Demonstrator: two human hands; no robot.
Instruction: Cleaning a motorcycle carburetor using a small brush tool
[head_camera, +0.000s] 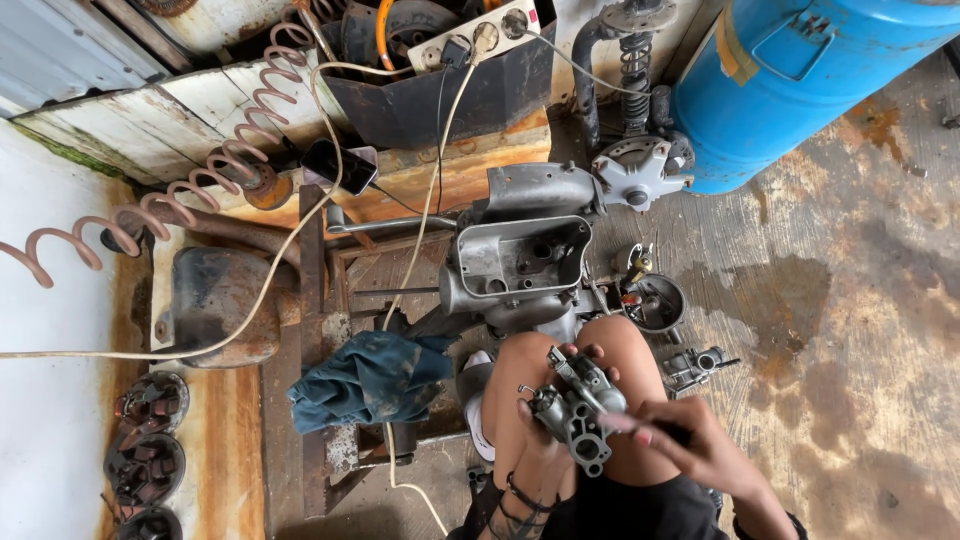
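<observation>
Here, the left hand (545, 425) grips a carburettor (578, 408) from below, fingers closed around it, resting it over the knees so it stays steady. The right hand (690, 440) pinches a thin dark tool (668, 433), its tip at the carburettor. A blue rag (370, 378) lies left of the carburettor, an open engine case (520, 258) beyond it.

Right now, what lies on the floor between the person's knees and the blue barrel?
In the head view, a small round metal bowl lies on the concrete floor between the knees and the blue barrel, nearer the knees; farther up stands a grey star-shaped hub.
</observation>
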